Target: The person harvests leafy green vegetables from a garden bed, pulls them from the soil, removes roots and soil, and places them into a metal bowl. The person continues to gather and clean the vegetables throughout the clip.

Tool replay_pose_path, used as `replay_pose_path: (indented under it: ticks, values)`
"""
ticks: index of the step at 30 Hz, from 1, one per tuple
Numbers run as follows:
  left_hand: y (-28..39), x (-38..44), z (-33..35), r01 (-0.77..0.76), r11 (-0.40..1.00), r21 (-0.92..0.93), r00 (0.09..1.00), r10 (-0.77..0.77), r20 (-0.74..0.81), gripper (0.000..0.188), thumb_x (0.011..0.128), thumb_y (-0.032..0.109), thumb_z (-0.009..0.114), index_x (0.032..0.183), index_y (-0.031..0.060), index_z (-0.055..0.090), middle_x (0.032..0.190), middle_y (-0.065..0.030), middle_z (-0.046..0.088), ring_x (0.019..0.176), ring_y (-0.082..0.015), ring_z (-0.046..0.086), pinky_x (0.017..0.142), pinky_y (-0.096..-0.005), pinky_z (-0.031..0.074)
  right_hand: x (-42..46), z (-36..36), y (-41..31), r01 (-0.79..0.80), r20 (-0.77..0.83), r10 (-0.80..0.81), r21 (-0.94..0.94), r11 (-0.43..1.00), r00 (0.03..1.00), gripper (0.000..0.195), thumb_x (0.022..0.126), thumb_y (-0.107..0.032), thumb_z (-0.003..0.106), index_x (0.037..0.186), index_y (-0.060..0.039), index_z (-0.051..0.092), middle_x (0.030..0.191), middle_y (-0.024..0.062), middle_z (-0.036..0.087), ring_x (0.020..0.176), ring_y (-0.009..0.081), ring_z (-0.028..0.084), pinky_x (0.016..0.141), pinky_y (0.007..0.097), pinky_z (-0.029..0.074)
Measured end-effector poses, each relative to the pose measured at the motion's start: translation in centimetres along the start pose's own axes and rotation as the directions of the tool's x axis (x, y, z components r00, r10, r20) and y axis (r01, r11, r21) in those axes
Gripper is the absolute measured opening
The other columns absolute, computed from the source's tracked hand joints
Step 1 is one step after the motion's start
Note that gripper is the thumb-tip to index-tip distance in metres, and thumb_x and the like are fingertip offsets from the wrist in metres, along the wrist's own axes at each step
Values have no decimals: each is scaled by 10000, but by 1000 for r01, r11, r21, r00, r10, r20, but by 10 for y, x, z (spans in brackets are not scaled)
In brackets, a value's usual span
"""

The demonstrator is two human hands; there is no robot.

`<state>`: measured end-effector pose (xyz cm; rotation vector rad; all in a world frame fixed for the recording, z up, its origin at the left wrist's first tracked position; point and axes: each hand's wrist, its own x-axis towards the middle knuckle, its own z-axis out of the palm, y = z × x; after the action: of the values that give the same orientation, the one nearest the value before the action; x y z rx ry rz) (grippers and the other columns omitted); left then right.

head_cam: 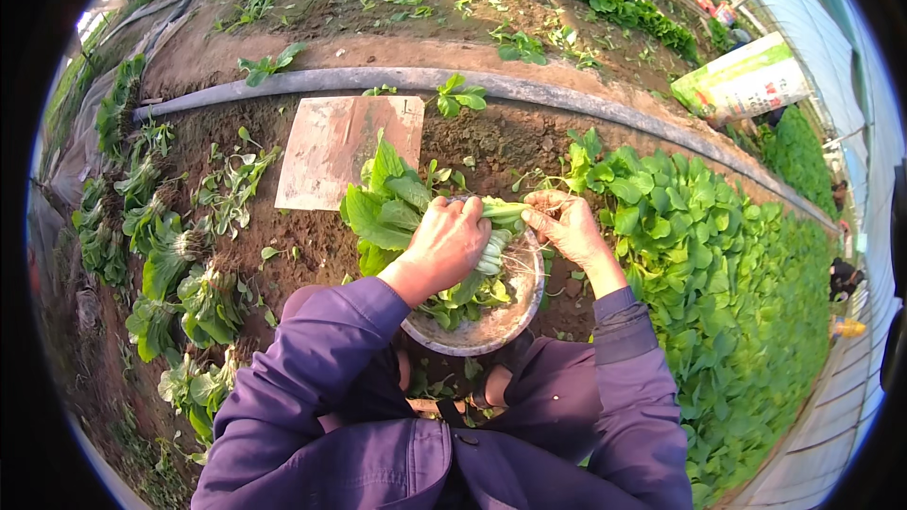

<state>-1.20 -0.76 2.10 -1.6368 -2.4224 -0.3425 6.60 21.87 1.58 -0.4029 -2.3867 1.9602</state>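
Note:
My left hand (pixel 450 244) is closed around the pale stalks of a leafy green plant (pixel 504 210). Broad leaves (pixel 386 209) spread out to the left of that hand. At the root end, the fingers of my right hand (pixel 570 225) pinch the base of the stalks and the thin, soil-covered roots. Below both hands stands a round, dirt-smeared basin (pixel 524 319) between my knees. More greens with white stems (pixel 492 252) and loose leaves (pixel 453 312) lie in it. The left hand partly covers the plants underneath.
A square board (pixel 347 152) lies on the soil ahead. Bundles of greens (pixel 166 255) lie in rows at the left. A dense bed of growing greens (pixel 730 297) fills the right. Across the far side runs a grey hose (pixel 326 78); beyond it stands a printed sack (pixel 744 81).

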Motion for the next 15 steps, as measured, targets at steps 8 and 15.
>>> replay_pose_path:
  ticks: [8,15]
  values:
    - [0,1,-1,-28,996,-86,1000,27,-13,109,735,161,614,813,93,581,891,-102,535,843,-261,595,741,-418,443,-13,-22,-12,-59,49,49,226,972,998,178,827,-10,756,993,25,701,802,42,688,611,86,607,558,227,490]
    - [7,2,-3,-44,991,-126,998,37,-58,94,734,157,609,786,90,570,876,-96,519,827,-267,600,748,-435,453,-19,-38,-17,-156,45,150,192,969,988,182,808,-59,773,955,18,697,766,30,670,580,109,601,547,251,483]
